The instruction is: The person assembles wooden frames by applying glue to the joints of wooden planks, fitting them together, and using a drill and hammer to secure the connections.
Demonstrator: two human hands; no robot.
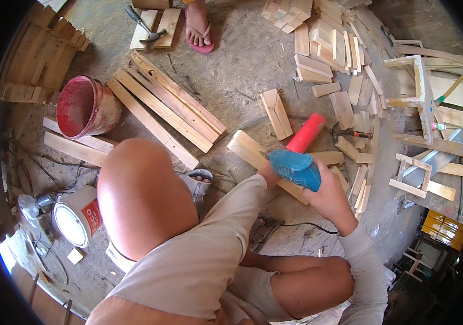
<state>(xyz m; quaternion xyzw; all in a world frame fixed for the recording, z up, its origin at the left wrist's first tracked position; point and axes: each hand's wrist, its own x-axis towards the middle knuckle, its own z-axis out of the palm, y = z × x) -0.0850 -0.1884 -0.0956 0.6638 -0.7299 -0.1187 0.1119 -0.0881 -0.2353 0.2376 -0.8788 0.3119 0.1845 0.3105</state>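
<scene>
My right hand (329, 197) is closed around the rear of a corded power tool with a blue body (296, 167) and a red cylindrical part (306, 132) pointing away to the upper right. Close against the tool's left side is my left hand (268, 174), its fingers hidden behind the blue body. Beneath both hands lie light wooden boards (246, 147), set diagonally on the floor. The exact kind of tool and its working end cannot be made out. Just beyond the boards rests a short wood block (276, 114).
Long slats (161, 105) and a red-stained bucket (98, 111) lie left of centre. A grey cup (199, 187) and white paint pail (73, 216) stand near my knee. Wood offcuts (323, 49) pile up at right. A hammer (146, 26) and another person's sandalled foot (198, 30) are beyond.
</scene>
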